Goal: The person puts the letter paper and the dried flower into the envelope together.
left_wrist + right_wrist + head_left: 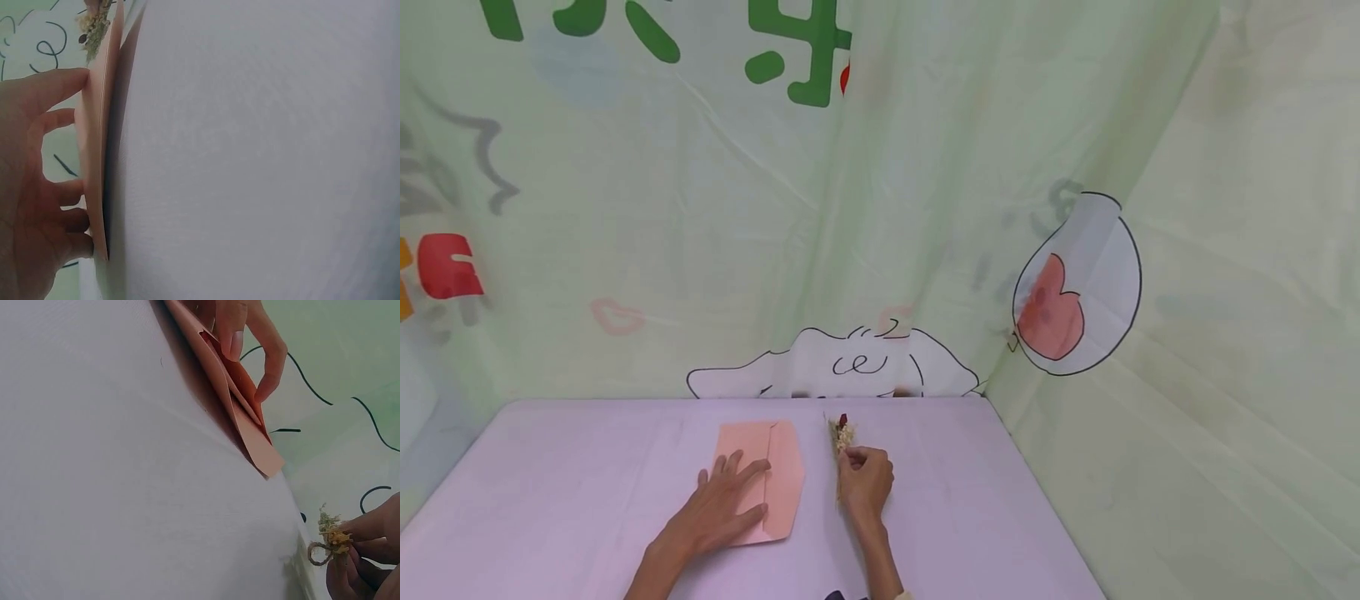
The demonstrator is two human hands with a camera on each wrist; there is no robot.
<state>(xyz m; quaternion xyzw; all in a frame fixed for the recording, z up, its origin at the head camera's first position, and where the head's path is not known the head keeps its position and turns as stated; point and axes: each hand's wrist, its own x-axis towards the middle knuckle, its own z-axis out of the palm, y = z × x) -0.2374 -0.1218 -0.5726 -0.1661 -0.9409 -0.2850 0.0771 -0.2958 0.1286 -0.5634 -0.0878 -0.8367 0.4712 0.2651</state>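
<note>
I see the right hand (868,483) pinching the dried bouquet (842,435), seemingly mid-stem, axis twelve-to-six, the envelope (786,475) at nine o'clock beneath the left hand (713,507), fingers spread.

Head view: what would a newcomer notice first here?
Probably the pink envelope on the pale table, under the left hand. To its right, the right hand pinches a small bouquet. On the backdrop at right, a red heart-like shape stands out.
</note>
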